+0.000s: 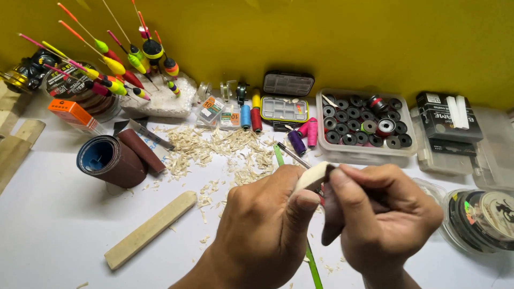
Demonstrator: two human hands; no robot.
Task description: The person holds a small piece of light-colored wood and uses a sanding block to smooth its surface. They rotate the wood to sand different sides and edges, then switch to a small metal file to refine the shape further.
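Two hands meet low in the middle of the view, over a white table (pixel 64 214) set against a yellow wall (pixel 321 37). Left hand (pixel 267 225) is closed round a small pale wood piece (pixel 313 175), thumb pressed along its side, only the tip sticking out. Right hand (pixel 380 214) is curled shut on a thin tool; its end touches the piece, but the tool is mostly hidden, so I cannot tell its kind.

Handling, as a guess: the piece looks light, stiff and dry, not slippery, soft enough to shave, given the shavings (pixel 225 147) scattered on the table just beyond the hands. Thin tip probably chips easily; best held by the thicker back end, as the left hand does now.

Largest to smallest around them: table is matte, flat and crowded along the back. A clear box of black spools (pixel 367 126) sits beyond the right hand; more clear boxes (pixel 450 134) further right. A round tub of line (pixel 482 217) is near the right edge. A roll of sandpaper (pixel 115 158) lies left, a flat wood stick (pixel 150 230) near it, apart from the hands. Bright floats (pixel 128 64) stand in a white foam block (pixel 160 99) at back left. A small tackle box (pixel 285 108) and thread spools (pixel 250 116) sit in the back middle. A green rod (pixel 313 270) passes under the hands.
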